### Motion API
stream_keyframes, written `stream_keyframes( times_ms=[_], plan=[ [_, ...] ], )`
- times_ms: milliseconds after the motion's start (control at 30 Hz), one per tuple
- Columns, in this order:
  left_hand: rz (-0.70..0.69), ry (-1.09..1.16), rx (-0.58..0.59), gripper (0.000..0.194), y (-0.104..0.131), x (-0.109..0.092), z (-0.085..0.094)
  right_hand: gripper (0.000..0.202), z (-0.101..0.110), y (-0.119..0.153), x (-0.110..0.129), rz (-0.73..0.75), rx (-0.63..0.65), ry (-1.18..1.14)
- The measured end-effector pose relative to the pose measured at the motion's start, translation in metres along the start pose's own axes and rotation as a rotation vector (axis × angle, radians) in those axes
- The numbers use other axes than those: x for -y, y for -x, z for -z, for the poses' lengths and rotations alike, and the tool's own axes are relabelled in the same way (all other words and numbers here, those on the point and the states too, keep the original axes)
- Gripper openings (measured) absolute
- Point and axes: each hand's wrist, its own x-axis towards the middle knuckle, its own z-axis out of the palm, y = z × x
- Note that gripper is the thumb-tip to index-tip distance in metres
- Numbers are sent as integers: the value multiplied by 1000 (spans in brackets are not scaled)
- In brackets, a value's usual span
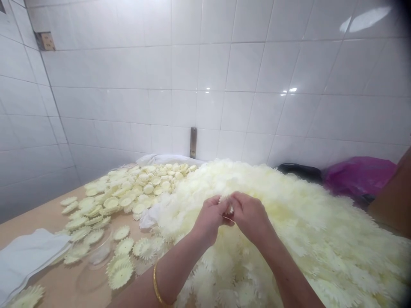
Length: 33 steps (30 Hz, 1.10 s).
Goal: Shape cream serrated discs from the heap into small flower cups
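Note:
Both hands meet over a large heap of pale yellow petal pieces (308, 218) with notched edges. Fingers of my left hand (210, 218) pinch a small pale frilled piece (228, 206) from the left. From the other side my right hand (248, 211) closes on the same piece, its thumb and fingertips nearly touching those of the left. Most of the piece is hidden behind the fingers. Left of the hands, round pale yellow discs with zigzag rims (120, 270) lie on the brown tabletop (128, 220).
Many more discs (147, 189) are piled at the back left. A clear round dish (99, 254) and white cloth or paper (32, 261) sit at left. A purple plastic bag (359, 175) and a black object (300, 171) lie at the back right, before a tiled wall (215, 64).

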Motion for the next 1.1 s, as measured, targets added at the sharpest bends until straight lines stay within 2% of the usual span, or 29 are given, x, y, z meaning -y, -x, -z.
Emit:
stream_keyframes(
  times_ms=[167,300,500,700,900,1100],
  plan=[
    [-116,-160,-2,26,-4,8,4,29,10,-1,-3,23,92,-148],
    [-180,-242,11,33,-5,12,3,29,15,-4,-11,11,99,-314],
    [-194,-270,19,40,-3,10,2,28,20,-6,-14,-30,151,-533],
    [-96,-249,-19,47,0,9,-3,28,20,-7,-17,-78,204,-659],
    [54,-98,64,40,10,4,-2,23,15,-8,-20,-123,219,-579],
    [24,-83,-6,30,11,6,-3,24,13,-8,-18,-111,216,-368]
  ],
)
